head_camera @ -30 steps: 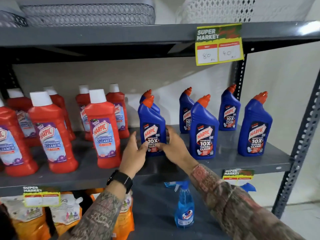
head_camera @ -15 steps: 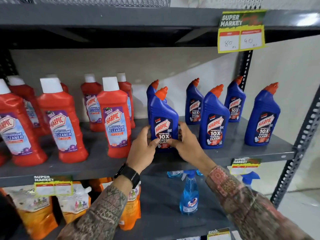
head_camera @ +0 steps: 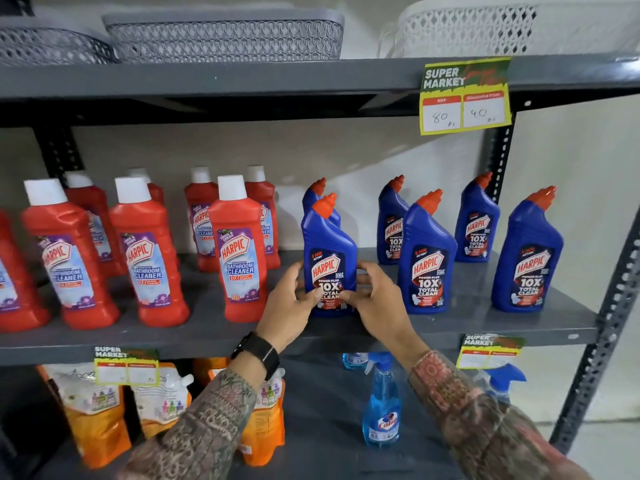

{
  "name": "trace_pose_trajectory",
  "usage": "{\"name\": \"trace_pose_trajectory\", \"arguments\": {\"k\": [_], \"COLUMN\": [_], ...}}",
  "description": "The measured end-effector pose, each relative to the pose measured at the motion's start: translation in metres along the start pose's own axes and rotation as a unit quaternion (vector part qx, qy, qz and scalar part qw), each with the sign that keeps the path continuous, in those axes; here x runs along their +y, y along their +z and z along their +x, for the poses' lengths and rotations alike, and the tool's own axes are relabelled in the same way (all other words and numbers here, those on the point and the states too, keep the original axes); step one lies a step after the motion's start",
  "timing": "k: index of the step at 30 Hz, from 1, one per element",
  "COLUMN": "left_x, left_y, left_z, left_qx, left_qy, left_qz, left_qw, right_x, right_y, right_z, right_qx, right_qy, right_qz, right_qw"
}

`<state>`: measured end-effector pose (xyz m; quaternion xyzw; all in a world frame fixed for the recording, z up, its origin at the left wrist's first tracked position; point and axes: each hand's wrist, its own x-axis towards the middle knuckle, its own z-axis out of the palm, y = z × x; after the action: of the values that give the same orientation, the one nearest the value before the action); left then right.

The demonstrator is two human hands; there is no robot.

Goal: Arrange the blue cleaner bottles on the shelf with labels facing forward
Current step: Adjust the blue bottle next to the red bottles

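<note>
Grey metal shelf (head_camera: pixel 485 327) against a pale wall. Left hand (head_camera: pixel 291 303) and right hand (head_camera: pixel 377 303) clasp the front blue Harpic bottle (head_camera: pixel 329 251) upright, label forward.

You got even, soft light from overhead and the front. Glare hit the upper shelf edge (head_camera: pixel 623 69), right of the price tag (head_camera: pixel 465 95). Deep shadow sat under that shelf, left of the tag. Labels below the tag read sharp. Wide-angle bent the upright (head_camera: pixel 604 327) far right of the tag; the sleeves lower down were soft.
</note>
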<state>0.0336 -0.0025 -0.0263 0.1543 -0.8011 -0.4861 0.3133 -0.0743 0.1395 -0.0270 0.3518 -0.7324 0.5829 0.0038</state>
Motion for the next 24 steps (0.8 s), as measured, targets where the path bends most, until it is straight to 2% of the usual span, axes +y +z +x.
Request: {"name": "trace_pose_trajectory", "arguments": {"k": [8, 24], "left_x": [0.0009, 0.0004], "left_y": [-0.0017, 0.0005], "left_z": [0.0017, 0.0011], "left_qx": [-0.014, 0.022], "left_qy": [-0.001, -0.001], "left_qz": [0.003, 0.029], "left_qw": [1.0, 0.999], "right_x": [0.0021, 0.0067], "right_y": [-0.0002, 0.0068], "right_z": [-0.0001, 0.0011], "right_qx": [-0.004, -0.002], "right_qy": [-0.008, -0.026], "right_qz": [0.001, 0.013], "right_qw": [1.0, 1.0]}}
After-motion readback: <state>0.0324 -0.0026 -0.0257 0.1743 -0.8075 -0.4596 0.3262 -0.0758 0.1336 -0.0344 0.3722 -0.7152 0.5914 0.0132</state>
